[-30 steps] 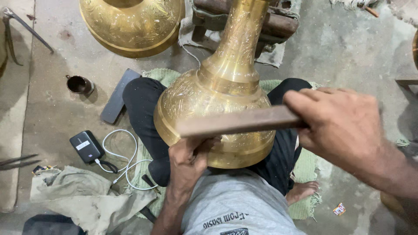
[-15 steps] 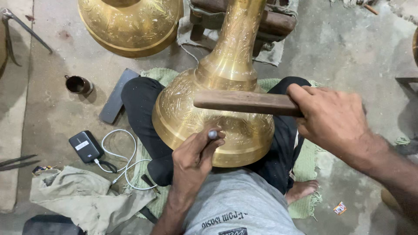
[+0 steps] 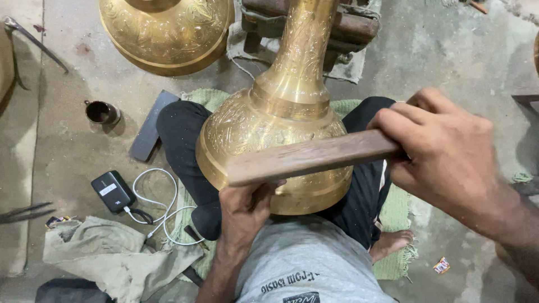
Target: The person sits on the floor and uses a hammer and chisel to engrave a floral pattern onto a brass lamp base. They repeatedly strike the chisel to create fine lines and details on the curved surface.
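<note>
A large engraved brass vase point(image 3: 275, 129) lies across my lap, its neck pointing away from me. My right hand point(image 3: 443, 151) grips a flat wooden stick point(image 3: 306, 158) and holds it level over the vase's belly. My left hand point(image 3: 247, 205) is closed just under the stick's free end, against the lower edge of the vase. In the earlier frame this hand held a small metal punch, which the stick now hides. I sit cross-legged in black trousers on a green mat point(image 3: 393, 213).
A second brass vessel point(image 3: 165, 31) stands at the back left. A small dark cup point(image 3: 101, 112), a dark flat block point(image 3: 149, 132), a black power bank point(image 3: 114, 191) with a white cable, and a crumpled cloth point(image 3: 106, 252) lie on the concrete floor to my left.
The stick rose half a second ago, exposing the punch in my left hand, and has now come back down over that hand.
</note>
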The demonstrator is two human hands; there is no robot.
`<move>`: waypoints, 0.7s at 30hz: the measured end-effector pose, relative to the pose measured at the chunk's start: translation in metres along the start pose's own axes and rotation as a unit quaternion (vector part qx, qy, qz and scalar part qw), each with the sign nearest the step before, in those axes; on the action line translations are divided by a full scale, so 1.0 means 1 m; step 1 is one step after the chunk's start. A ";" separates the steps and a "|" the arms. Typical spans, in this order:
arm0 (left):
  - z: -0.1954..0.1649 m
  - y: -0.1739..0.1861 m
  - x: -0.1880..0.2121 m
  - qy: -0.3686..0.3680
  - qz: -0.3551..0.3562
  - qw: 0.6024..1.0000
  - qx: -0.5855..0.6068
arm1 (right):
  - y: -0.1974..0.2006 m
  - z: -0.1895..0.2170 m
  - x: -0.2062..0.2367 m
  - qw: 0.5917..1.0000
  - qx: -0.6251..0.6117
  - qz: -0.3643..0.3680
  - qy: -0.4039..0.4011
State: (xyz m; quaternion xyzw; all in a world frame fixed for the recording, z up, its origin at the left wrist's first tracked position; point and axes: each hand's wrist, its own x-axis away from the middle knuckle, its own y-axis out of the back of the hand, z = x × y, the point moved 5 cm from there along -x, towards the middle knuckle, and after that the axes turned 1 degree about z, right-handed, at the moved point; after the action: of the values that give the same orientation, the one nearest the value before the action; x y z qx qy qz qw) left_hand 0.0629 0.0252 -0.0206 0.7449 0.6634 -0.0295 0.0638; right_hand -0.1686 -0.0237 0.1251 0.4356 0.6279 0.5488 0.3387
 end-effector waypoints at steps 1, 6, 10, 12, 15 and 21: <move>0.001 0.001 0.000 0.000 -0.001 1.000 -0.018 | -0.005 -0.002 0.000 0.999 0.031 0.034 -0.012; -0.005 0.004 0.000 -0.090 -0.024 0.991 -0.097 | 0.000 0.002 0.005 0.996 -0.082 -0.028 -0.008; -0.002 0.000 0.000 -0.016 0.011 0.998 -0.056 | -0.013 0.001 0.009 0.996 0.053 0.062 -0.044; -0.004 -0.005 0.000 -0.006 -0.006 1.000 0.002 | -0.022 -0.005 0.008 0.996 -0.016 0.062 -0.057; -0.009 -0.014 -0.004 -0.021 0.003 0.993 -0.120 | -0.050 -0.017 0.012 0.980 0.073 0.173 -0.067; -0.020 -0.015 0.002 -0.070 -0.026 0.990 -0.121 | -0.052 -0.022 0.017 0.994 0.027 0.082 -0.060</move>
State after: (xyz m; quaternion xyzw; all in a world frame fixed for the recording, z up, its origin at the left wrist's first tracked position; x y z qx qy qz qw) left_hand 0.0475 0.0310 -0.0021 0.7103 0.6751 -0.0024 0.1992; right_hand -0.2041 -0.0175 0.0790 0.5268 0.5836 0.5300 0.3178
